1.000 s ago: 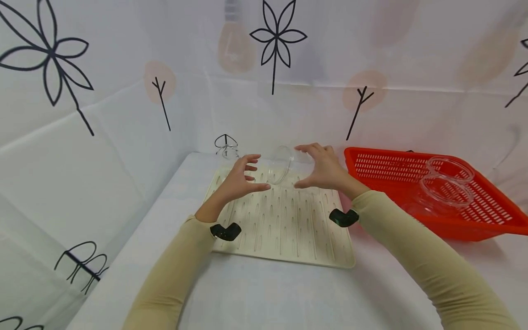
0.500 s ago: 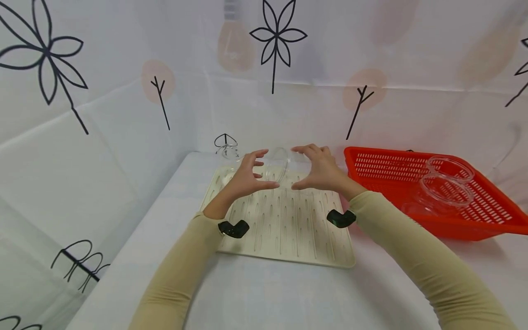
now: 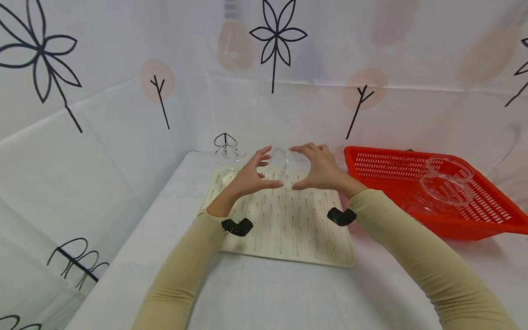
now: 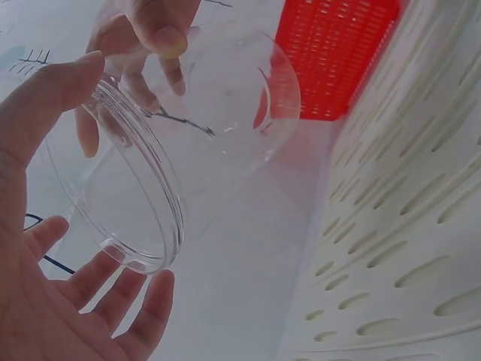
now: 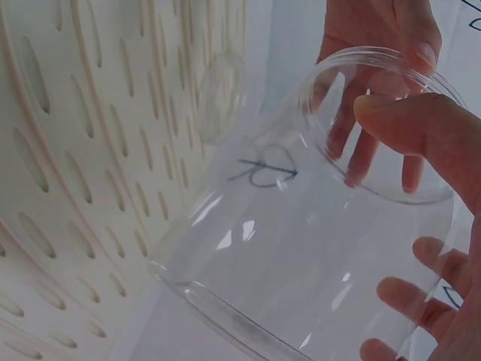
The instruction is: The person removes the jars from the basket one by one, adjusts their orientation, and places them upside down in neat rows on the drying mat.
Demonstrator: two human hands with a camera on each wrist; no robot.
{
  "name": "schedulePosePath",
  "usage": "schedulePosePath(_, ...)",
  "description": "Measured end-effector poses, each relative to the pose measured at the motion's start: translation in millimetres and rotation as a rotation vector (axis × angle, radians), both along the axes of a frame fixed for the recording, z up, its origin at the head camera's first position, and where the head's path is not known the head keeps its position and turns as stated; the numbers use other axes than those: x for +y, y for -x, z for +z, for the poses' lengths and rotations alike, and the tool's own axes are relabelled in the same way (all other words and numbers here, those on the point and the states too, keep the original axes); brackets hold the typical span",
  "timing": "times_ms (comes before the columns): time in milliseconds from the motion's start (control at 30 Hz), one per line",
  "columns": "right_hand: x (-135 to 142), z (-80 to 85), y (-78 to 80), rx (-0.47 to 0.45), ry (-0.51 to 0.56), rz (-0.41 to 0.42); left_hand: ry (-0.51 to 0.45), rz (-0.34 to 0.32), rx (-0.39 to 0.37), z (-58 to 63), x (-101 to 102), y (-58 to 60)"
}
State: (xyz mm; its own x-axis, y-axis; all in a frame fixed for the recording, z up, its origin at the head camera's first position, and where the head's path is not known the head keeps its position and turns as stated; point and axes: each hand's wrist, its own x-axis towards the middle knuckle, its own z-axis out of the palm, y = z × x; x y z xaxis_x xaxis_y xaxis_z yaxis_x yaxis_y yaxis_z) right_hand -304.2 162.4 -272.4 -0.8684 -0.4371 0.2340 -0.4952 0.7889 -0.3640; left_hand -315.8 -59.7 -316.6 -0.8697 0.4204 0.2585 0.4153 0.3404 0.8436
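Between my hands lies a clear jar (image 3: pixel 277 163) on its side, held above the ribbed cream mat (image 3: pixel 284 229). In the left wrist view, my left hand (image 3: pixel 247 176) grips its mouth end, the thumb on top of the ringed rim (image 4: pixel 169 207) and the fingertips at the lower edge. My right hand (image 3: pixel 319 167) holds the jar's body from the right. The right wrist view has its thumb near the rim and its fingers behind the see-through wall (image 5: pixel 301 248). The jar's base points toward the right-hand side.
A red perforated basket (image 3: pixel 453 229) at the right contains clear jars (image 3: pixel 447 189). Another clear vessel (image 3: pixel 232 152) is at the back left, beyond the mat, with a faint clear rim (image 3: pixel 231 172) on the mat's back left corner. A white patterned cloth (image 3: pixel 185 110) hangs behind.
My left hand has moved right and slightly up, from beside the jar to its rim. The jar has turned slightly and shifted left a little with my right hand.
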Motion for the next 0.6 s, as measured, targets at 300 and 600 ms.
schedulePosePath(300, 1.1, 0.9, -0.4, -0.011, -0.012, 0.051, 0.006, 0.009, 0.009, -2.3, -1.1, 0.0)
schedulePosePath(600, 5.5, 2.9, -0.4, 0.007, 0.128, 0.025, -0.032, 0.032, 0.001, -4.8, -2.0, -0.1)
